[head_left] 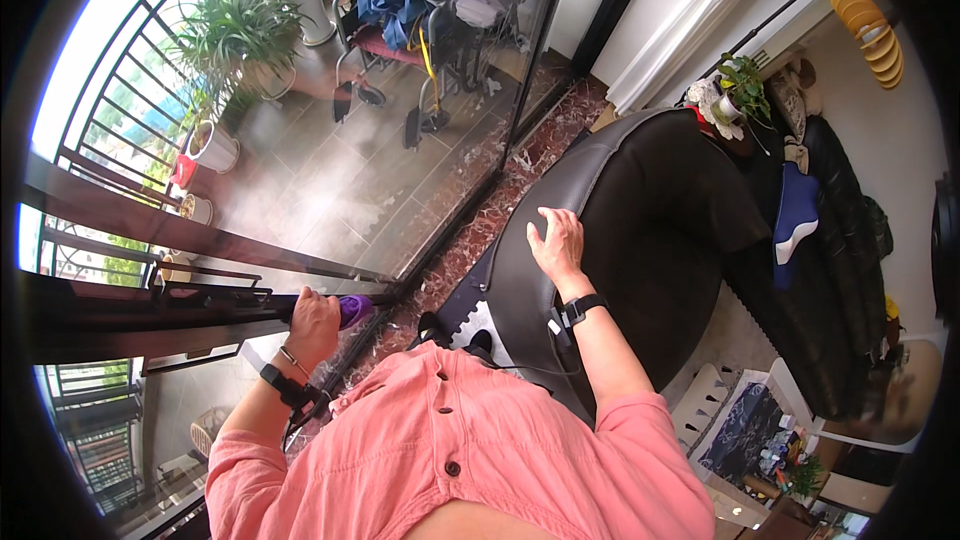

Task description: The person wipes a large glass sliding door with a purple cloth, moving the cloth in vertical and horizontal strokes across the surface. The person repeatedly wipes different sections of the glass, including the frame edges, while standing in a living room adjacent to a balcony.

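My left hand (313, 324) grips a purple cloth (354, 310) at the dark frame (202, 315) of a glass door. Part of the cloth is hidden behind my fingers. My right hand (559, 244) is over the side of a large dark leather chair (652, 262), fingers apart and slightly bent, holding nothing. Whether it touches the leather I cannot tell. Each wrist wears a black strap, and a thin cable hangs by the right one.
A red marble sill (457, 240) runs along the glass. Beyond it stand a folded-fabric-laden wheelchair (397, 45), potted plants (240, 37) and a balcony railing (127, 112). At right are a small potted plant (742, 90) on the chair and a covered table (742, 427).
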`<state>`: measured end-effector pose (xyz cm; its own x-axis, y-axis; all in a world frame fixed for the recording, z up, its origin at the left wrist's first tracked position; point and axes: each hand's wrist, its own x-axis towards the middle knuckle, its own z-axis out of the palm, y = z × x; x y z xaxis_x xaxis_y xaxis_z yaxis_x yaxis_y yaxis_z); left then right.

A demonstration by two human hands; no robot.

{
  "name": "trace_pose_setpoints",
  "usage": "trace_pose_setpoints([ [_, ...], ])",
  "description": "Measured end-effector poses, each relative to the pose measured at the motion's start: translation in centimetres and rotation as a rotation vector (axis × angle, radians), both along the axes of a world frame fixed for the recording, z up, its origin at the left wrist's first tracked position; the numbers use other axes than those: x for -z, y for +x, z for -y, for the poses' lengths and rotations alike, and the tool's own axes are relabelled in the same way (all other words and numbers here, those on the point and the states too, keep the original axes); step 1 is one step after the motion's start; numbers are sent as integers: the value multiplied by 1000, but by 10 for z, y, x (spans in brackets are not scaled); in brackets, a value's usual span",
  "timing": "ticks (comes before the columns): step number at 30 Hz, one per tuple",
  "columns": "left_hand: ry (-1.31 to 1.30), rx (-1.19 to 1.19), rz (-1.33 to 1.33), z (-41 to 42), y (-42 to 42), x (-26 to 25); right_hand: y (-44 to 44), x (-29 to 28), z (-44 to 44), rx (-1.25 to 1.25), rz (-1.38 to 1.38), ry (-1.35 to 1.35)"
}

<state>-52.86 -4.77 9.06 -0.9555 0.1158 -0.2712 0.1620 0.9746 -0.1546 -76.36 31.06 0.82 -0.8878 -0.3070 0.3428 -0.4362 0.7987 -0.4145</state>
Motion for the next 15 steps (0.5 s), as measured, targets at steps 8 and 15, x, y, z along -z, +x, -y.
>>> trace_pose_setpoints([
  [8,76,-113,7,11,14,24,3,5,-4,-60,-54,44],
  [15,-133,-84,-48,7,36,31,7,11,-9,-79,-28,107],
])
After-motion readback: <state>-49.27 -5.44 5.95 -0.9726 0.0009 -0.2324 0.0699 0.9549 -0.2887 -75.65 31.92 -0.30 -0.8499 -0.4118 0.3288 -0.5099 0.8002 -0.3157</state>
